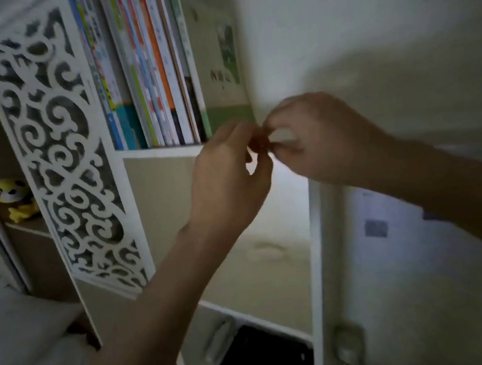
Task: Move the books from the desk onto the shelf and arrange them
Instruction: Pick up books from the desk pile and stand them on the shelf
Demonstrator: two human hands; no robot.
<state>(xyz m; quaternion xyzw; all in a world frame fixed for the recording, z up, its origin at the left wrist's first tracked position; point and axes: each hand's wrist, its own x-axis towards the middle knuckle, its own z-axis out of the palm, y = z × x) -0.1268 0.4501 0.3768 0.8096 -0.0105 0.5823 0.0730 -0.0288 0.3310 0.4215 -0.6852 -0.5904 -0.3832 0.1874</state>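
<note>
While upright books (pixel 147 73) fill the upper shelf (pixel 160 152), the left hand (pixel 228 180) and right hand (pixel 324 139) meet fingertip to fingertip, both pinching a small, blurred reddish object (pixel 260 145) just below them.

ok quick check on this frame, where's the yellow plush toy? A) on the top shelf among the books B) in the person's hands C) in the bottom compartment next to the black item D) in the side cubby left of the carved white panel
D: the yellow plush toy sits on a shelf board in the cubby left of the carved white panel, well apart from the books and from both hands.
</note>
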